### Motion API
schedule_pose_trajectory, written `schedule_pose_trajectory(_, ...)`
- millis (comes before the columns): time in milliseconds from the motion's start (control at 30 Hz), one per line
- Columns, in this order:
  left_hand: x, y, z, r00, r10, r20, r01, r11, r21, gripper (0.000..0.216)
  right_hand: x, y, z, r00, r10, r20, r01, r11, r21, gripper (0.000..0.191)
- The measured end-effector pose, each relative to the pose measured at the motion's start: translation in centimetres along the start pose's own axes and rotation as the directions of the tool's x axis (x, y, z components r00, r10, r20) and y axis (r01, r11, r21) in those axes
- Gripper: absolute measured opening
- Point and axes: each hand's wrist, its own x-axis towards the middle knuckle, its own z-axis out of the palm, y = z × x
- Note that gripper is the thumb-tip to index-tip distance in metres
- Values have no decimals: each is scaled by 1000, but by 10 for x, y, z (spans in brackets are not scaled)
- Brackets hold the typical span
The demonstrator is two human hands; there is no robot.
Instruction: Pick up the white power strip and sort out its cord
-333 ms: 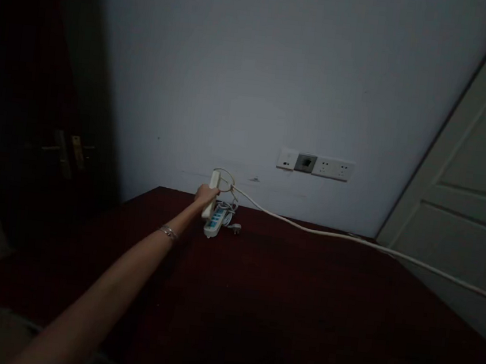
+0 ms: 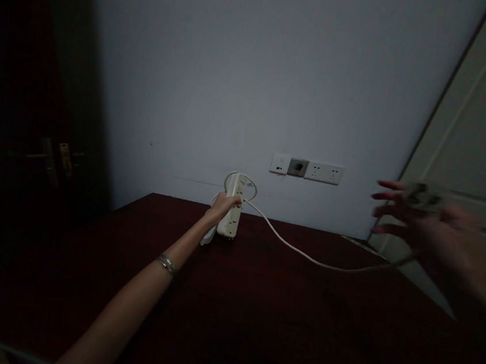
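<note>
My left hand (image 2: 222,206) reaches far over a dark red table (image 2: 254,322) and grips a white power strip (image 2: 231,214), which stands upright near the wall. A second strip (image 2: 208,236) lies partly hidden behind my wrist. The white cord (image 2: 304,257) runs from the held strip rightward to my right hand (image 2: 432,234). That hand is raised at the right, blurred, fingers spread, with the cord passing under it and a pale plug-like object (image 2: 424,196) at its fingertips.
A row of wall sockets (image 2: 307,169) sits low on the grey wall behind the table. A dark door with a handle (image 2: 49,159) stands at the left. A pale panelled door (image 2: 481,143) is at the right.
My left hand has lifted the power strip upright and nearer. My right hand has come into view at the right, and the cord now sags towards it.
</note>
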Motion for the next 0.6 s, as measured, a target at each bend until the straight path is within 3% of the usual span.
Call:
schedule_pose_trajectory(100,-17,12,11,993,47,112,-36,994,-104,21,18,26,40,985,105,137,-114,992,55,26)
schedule_pose_trajectory(167,-25,19,13,965,65,253,-2,970,-241,26,27,47,67,962,172,213,-187,981,49,21)
schedule_pose_trajectory(233,-31,23,11,916,96,390,50,936,-349,33,32,68,90,927,283,247,-298,954,24,13)
schedule_pose_trajectory(300,-35,26,8,861,136,491,90,908,-409,40,31,87,110,865,416,280,-429,903,-17,21)
schedule_pose_trajectory(433,-39,28,3,781,199,593,141,868,-477,45,18,108,138,777,539,325,-551,832,-63,19)
schedule_pose_trajectory(467,-39,28,3,781,206,589,139,863,-486,46,14,110,142,736,559,382,-584,810,-60,17)
schedule_pose_trajectory(600,-37,28,4,841,183,510,93,879,-468,47,2,108,145,493,544,679,-719,694,-33,35)
